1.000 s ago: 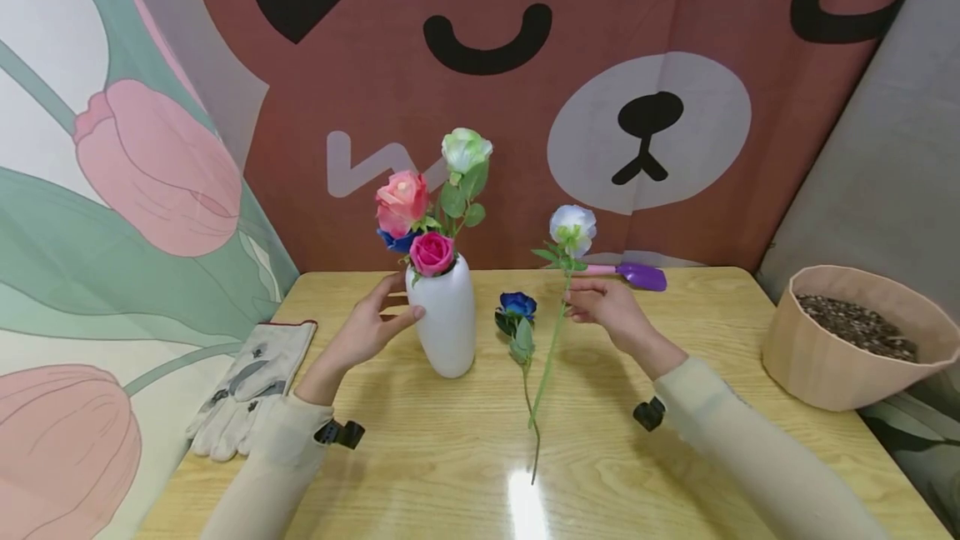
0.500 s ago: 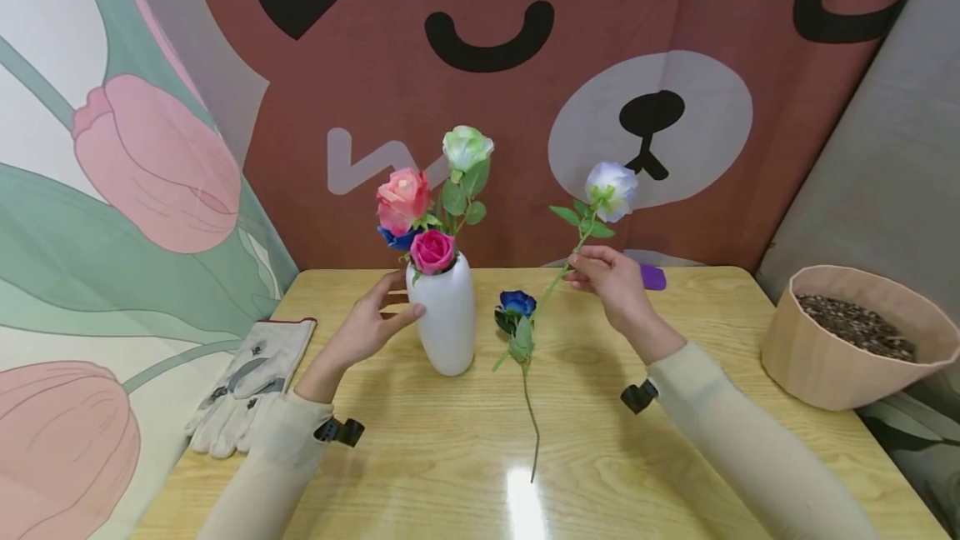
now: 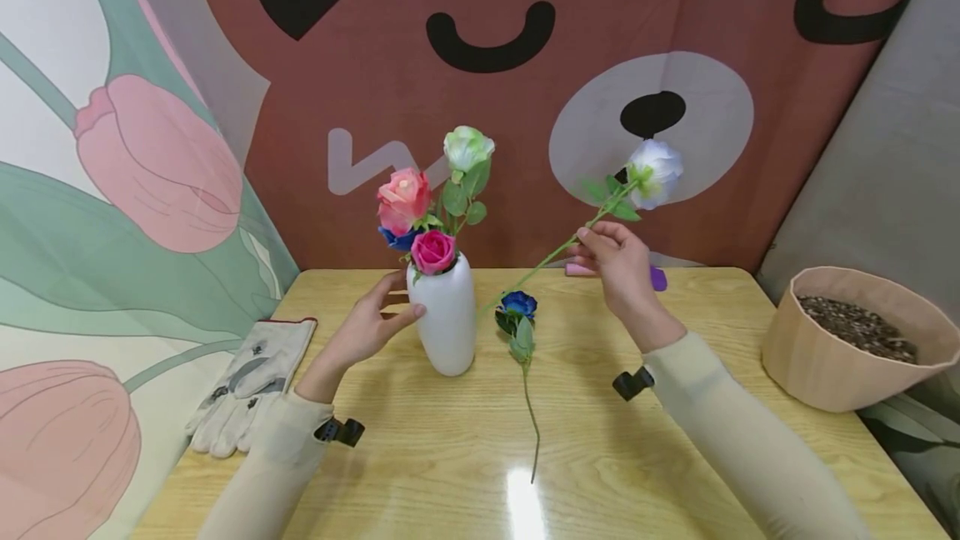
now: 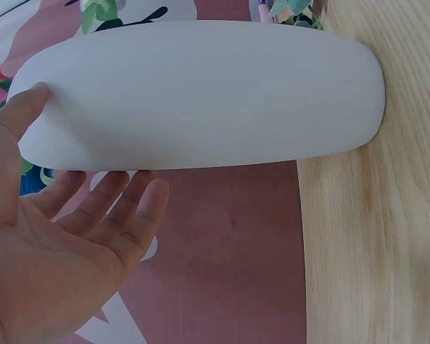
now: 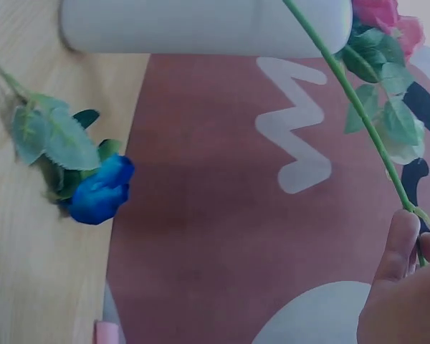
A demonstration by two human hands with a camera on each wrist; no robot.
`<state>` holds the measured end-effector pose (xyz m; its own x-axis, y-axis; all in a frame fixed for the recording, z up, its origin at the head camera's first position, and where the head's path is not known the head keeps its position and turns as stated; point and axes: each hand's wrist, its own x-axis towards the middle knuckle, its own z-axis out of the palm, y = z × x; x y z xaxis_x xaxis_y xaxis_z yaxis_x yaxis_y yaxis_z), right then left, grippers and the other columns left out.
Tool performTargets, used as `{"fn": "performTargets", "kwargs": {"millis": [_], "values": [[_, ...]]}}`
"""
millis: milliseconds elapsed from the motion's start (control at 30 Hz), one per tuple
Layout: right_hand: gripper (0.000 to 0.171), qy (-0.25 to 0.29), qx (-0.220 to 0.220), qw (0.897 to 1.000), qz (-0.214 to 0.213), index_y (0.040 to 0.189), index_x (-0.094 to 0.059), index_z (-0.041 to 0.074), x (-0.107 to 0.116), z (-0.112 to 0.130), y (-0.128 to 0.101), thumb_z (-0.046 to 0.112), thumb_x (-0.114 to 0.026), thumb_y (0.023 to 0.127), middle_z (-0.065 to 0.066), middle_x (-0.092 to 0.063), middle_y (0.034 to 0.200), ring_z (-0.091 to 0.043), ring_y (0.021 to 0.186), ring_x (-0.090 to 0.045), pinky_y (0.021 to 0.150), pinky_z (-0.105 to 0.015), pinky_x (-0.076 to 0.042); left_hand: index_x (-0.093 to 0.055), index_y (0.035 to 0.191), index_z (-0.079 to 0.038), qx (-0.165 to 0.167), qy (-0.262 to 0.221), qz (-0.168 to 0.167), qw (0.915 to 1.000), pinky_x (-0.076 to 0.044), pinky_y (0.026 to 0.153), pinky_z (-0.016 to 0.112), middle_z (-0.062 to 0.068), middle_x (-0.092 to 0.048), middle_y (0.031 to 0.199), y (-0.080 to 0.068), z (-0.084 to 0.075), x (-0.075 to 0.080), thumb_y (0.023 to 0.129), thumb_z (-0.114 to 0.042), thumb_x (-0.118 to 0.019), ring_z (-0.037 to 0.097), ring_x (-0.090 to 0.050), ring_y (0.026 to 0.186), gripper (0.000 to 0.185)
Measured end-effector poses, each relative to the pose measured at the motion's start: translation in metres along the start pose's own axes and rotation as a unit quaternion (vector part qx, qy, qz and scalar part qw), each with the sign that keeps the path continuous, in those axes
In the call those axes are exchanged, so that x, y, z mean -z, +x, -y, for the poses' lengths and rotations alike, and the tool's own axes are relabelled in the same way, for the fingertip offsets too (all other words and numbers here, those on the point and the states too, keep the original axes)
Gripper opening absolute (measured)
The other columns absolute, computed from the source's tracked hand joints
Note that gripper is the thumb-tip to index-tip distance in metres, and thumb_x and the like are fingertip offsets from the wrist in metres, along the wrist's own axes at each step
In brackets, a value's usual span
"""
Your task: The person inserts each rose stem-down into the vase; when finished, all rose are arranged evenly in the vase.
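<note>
A white vase (image 3: 447, 319) stands on the wooden table (image 3: 420, 448) with pink, blue, magenta and pale green roses in it. My left hand (image 3: 369, 325) rests beside it, fingers straight, thumb tip touching the vase (image 4: 201, 93) near its top. My right hand (image 3: 615, 261) pinches the green stem of a white rose (image 3: 655, 172), held tilted in the air, bloom up to the right and stem end (image 5: 344, 86) pointing down toward the vase. A blue rose (image 3: 517, 307) lies on the table between vase and right hand; the right wrist view shows the blue rose (image 5: 100, 190) too.
A pair of grey work gloves (image 3: 251, 382) lies at the table's left edge. A beige pot of soil (image 3: 855, 340) stands at the right. A purple and pink trowel (image 3: 652, 276) lies behind my right hand by the bear-print backdrop.
My right hand has lifted the white rose off the table and swung its bloom up and to the right. The left hand and vase have not moved.
</note>
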<state>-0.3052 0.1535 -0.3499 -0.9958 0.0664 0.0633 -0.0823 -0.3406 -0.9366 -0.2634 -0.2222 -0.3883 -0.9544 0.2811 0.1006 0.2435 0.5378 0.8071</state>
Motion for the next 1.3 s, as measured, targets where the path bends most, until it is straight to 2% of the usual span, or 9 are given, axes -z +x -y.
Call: {"fn": "performTargets", "kwargs": {"millis": [200, 400, 700, 967, 1200, 1300], "values": [[0.021, 0.042, 0.02, 0.999, -0.02, 0.105, -0.055, 0.007, -0.002, 0.009, -0.002, 0.015, -0.071, 0.093, 0.0, -0.072, 0.086, -0.013, 0.073, -0.073, 0.065, -0.024, -0.061, -0.033, 0.155, -0.022, 0.005, 0.0, -0.001, 1.0, -0.054, 0.099, 0.052, 0.009, -0.045, 0.152, -0.001, -0.001, 0.0, 0.094, -0.051, -0.065, 0.038, -0.051, 0.134, 0.075], [0.017, 0.107, 0.047, 0.992, -0.036, 0.098, -0.054, 0.005, -0.005, 0.016, -0.004, 0.008, -0.07, 0.092, -0.001, -0.071, 0.084, -0.013, 0.07, -0.074, 0.061, -0.021, -0.059, -0.032, 0.155, -0.021, 0.004, 0.002, -0.001, 1.0, -0.054, 0.098, 0.053, 0.011, -0.046, 0.151, -0.001, -0.002, 0.0, 0.094, -0.051, -0.065, 0.041, -0.051, 0.134, 0.076], [0.017, 0.142, 0.064, 0.987, -0.039, 0.097, -0.055, 0.006, -0.008, 0.025, -0.007, 0.008, -0.071, 0.092, -0.003, -0.071, 0.086, -0.014, 0.071, -0.074, 0.059, -0.021, -0.058, -0.032, 0.155, -0.021, 0.003, 0.001, 0.002, 1.0, -0.054, 0.098, 0.052, 0.011, -0.046, 0.151, 0.0, -0.001, 0.0, 0.094, -0.051, -0.064, 0.04, -0.052, 0.133, 0.076], [0.021, 0.118, 0.061, 0.99, -0.045, 0.1, -0.057, 0.007, -0.011, 0.024, -0.008, 0.016, -0.074, 0.09, -0.003, -0.07, 0.089, -0.013, 0.076, -0.074, 0.062, -0.021, -0.059, -0.032, 0.155, -0.022, 0.002, 0.004, -0.001, 1.0, -0.054, 0.099, 0.052, 0.008, -0.043, 0.154, 0.0, 0.001, -0.001, 0.094, -0.052, -0.064, 0.037, -0.05, 0.135, 0.075], [0.015, 0.131, 0.072, 0.988, -0.035, 0.095, -0.057, 0.006, -0.02, 0.021, -0.007, 0.008, -0.071, 0.092, -0.003, -0.072, 0.082, -0.014, 0.071, -0.075, 0.059, -0.022, -0.058, -0.032, 0.155, -0.022, 0.0, 0.004, 0.001, 1.0, -0.054, 0.099, 0.052, 0.007, -0.04, 0.156, -0.001, 0.001, -0.001, 0.094, -0.052, -0.064, 0.037, -0.049, 0.136, 0.075], [0.014, 0.114, 0.088, 0.989, -0.031, 0.094, -0.056, 0.007, -0.026, 0.021, -0.007, 0.007, -0.07, 0.092, -0.001, -0.071, 0.081, -0.013, 0.071, -0.075, 0.059, -0.023, -0.058, -0.032, 0.155, -0.022, -0.001, 0.004, 0.0, 1.0, -0.054, 0.099, 0.051, 0.007, -0.041, 0.156, -0.001, 0.0, 0.0, 0.094, -0.052, -0.064, 0.036, -0.049, 0.136, 0.075]]}}
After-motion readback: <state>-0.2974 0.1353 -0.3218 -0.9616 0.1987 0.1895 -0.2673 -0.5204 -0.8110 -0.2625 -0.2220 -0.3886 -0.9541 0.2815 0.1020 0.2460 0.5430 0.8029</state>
